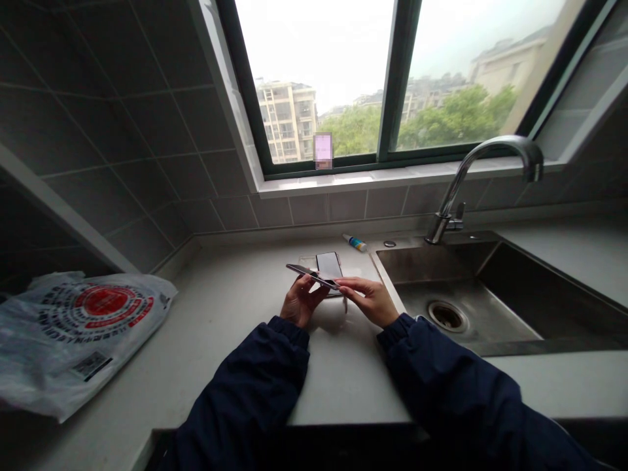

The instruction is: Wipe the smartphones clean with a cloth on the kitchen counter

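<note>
A thin, dark smartphone [303, 269] is held tilted above the white counter, seen nearly edge-on. My left hand [298, 302] is closed round its near left side, thumb on top. At its right end, the fingers of my right hand [370, 301] pinch the corner. A small thin strip [345, 305] hangs below my right fingertips; I cannot make out what it is. Just behind the hands lies a second flat, phone-like rectangle [328, 263] with a pale, shiny face, partly hidden by the held phone. A clear flat piece [307, 260] lies beside it.
A white tube with blue and yellow markings [355, 243] lies near the back wall. To the right are a steel sink [495, 307], a tall curved faucet [444, 212] and a small round cap [389, 244]. A printed plastic bag [83, 327] sits at left.
</note>
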Tool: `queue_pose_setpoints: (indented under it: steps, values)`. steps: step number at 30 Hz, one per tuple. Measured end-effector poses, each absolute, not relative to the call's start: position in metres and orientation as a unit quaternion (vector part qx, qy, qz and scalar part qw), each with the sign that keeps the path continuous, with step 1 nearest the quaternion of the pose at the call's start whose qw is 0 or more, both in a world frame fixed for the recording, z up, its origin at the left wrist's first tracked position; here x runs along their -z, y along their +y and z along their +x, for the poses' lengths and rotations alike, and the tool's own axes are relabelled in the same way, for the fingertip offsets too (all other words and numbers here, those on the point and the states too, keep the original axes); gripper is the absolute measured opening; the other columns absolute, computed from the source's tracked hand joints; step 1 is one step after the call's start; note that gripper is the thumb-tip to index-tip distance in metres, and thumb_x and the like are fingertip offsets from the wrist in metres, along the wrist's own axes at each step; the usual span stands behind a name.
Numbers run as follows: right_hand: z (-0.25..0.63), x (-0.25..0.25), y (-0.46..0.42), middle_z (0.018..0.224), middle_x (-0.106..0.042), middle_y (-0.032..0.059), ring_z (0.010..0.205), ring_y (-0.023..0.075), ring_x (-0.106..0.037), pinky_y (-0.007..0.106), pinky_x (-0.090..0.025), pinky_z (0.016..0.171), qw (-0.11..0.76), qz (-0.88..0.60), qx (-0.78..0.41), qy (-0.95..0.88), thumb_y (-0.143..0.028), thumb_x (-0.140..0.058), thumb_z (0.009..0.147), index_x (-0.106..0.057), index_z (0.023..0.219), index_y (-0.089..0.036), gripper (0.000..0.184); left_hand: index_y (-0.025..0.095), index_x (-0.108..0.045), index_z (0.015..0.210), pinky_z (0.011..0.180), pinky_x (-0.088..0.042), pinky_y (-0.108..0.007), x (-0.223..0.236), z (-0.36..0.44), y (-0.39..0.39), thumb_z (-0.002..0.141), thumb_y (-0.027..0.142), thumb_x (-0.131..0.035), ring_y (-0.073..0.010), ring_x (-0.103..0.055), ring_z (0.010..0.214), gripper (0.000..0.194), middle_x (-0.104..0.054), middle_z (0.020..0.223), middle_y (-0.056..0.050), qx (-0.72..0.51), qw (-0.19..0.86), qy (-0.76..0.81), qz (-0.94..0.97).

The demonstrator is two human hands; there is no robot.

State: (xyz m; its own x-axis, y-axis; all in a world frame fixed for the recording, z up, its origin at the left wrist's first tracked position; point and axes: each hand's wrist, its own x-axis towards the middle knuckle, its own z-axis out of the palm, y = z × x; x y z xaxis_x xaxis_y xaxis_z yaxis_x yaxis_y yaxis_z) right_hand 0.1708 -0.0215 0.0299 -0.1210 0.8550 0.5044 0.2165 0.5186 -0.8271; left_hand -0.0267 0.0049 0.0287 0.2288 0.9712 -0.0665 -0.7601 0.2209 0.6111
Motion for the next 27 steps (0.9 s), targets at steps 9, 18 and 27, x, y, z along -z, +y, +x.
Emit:
queue_pose_setpoints:
  steps: [9, 18, 27]
  values:
    - [0.168, -0.021, -0.02, 0.137, -0.066, 0.0077, 0.132, 0.0328, -0.059, 0.056, -0.04, 0.117, 0.511, -0.393, -0.355, -0.677, -0.055, -0.059, 0.096, -0.069, 0.131, -0.023, 0.048, 0.027, -0.06, 0.107, 0.1, -0.052, -0.047, -0.023, -0.026, 0.006, 0.073, 0.014, -0.081, -0.0242, -0.072, 0.101, 0.042, -0.073, 0.108, -0.001, -0.621, 0.7, 0.245, 0.253]
    - [0.162, -0.028, -0.026, 0.142, -0.063, 0.0092, 0.138, 0.031, -0.053, 0.053, -0.032, 0.121, 0.538, -0.308, -0.604, -0.501, -0.052, -0.074, 0.086, -0.067, 0.133, -0.023, 0.056, 0.031, -0.052, 0.109, 0.103, -0.051, -0.048, -0.018, -0.03, 0.008, 0.069, 0.01, -0.083, -0.0214, -0.07, 0.108, 0.055, -0.071, 0.114, 0.001, -0.632, 0.687, 0.227, 0.277]
    - [0.16, -0.037, -0.029, 0.121, -0.076, 0.0081, 0.121, 0.03, -0.066, 0.046, -0.04, 0.114, 0.556, -0.304, -0.666, -0.393, -0.043, -0.084, 0.074, -0.078, 0.114, -0.021, 0.046, 0.033, -0.052, 0.113, 0.106, -0.048, -0.051, -0.018, -0.03, 0.005, 0.068, 0.011, -0.084, -0.0211, -0.069, 0.11, 0.059, -0.069, 0.118, 0.002, -0.631, 0.669, 0.238, 0.312]
